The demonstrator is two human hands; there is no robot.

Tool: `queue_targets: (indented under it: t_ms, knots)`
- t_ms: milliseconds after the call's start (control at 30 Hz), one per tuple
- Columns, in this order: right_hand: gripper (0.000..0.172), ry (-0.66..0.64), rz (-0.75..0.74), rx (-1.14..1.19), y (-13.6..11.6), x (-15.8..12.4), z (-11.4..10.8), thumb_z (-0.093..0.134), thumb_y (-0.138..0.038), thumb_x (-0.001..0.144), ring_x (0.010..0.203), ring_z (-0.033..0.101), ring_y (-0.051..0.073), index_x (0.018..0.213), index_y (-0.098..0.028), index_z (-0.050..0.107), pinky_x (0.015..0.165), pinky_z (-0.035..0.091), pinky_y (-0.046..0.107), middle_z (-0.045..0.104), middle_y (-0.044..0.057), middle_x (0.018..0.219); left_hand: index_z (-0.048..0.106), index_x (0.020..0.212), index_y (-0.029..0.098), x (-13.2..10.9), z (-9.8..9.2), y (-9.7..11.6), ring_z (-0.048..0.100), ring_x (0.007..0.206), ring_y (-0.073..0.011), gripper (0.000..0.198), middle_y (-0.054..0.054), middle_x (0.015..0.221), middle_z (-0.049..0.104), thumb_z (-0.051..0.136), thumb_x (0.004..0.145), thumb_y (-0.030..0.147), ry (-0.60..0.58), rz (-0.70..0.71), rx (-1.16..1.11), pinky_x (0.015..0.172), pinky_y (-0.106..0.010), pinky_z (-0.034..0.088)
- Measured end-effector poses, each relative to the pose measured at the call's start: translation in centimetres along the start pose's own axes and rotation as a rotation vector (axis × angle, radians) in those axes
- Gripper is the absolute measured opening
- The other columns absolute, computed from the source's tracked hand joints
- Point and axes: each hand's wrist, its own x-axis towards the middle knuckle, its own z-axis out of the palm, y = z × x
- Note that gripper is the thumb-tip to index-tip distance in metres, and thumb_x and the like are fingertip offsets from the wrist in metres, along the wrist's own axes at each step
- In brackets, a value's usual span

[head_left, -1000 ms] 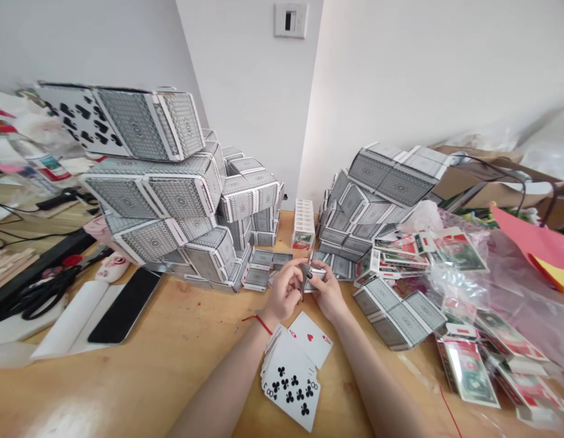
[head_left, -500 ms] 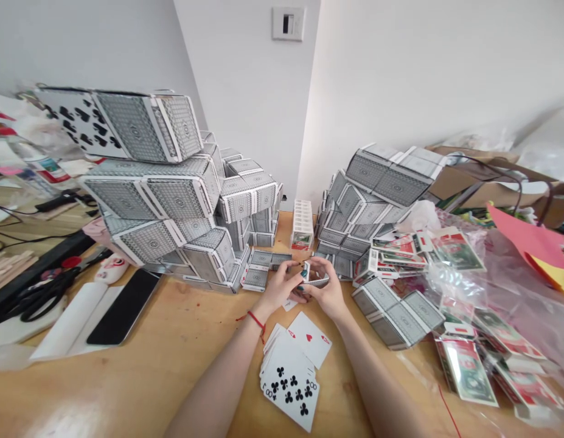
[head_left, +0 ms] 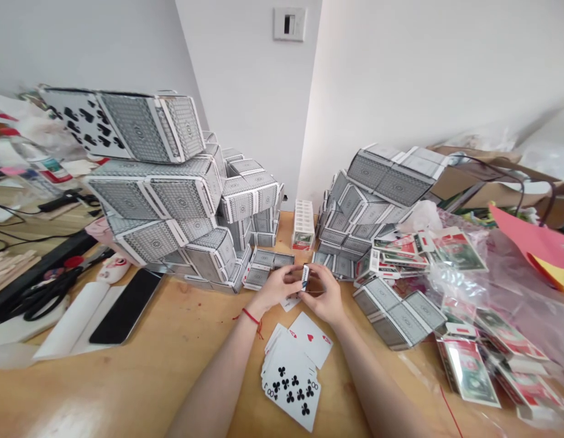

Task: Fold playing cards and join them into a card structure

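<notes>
White folded card (head_left: 305,277) now turns its narrow end this way, just beyond the ace of hearts (head_left: 310,338). Half-curled, the left hand (head_left: 277,288) and right hand (head_left: 327,297) pinch it; shaping looks unfinished.

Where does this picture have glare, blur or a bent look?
Head view: a pale glare patch on the table at lower left; head view: bright highlights on the clear plastic at right; head view: things near the edges look stretched, the bottle at left soft, yet the eight of clubs reads clearly.
</notes>
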Motion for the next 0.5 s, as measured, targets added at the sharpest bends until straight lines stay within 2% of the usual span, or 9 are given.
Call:
queue_targets:
  t_ms: [267,500]
  knots:
    - [0.058,0.022,-0.003,0.04,-0.19,0.12,0.07,0.064,-0.011,0.053,0.1,0.051,0.026,0.108,-0.027,0.056,0.088,0.039,0.04,0.056,0.005,0.107,0.058,0.106,0.015,0.12,0.15,0.1,0.057,0.092,-0.02,0.041,-0.009,0.103,0.062,0.063,0.066,0.023,-0.038,0.04,-0.005,0.073,-0.029,0.047]
    - [0.053,0.04,-0.025,0.01,-0.19,0.03,0.11,0.063,-0.011,0.053,0.1,0.051,0.026,0.103,-0.025,0.057,0.089,0.038,0.041,0.055,0.006,0.107,0.058,0.105,0.015,0.08,0.22,0.26,0.056,0.098,-0.0189,0.041,-0.008,0.105,0.062,0.062,0.064,0.015,-0.052,0.078,0.006,0.086,-0.032,0.041]
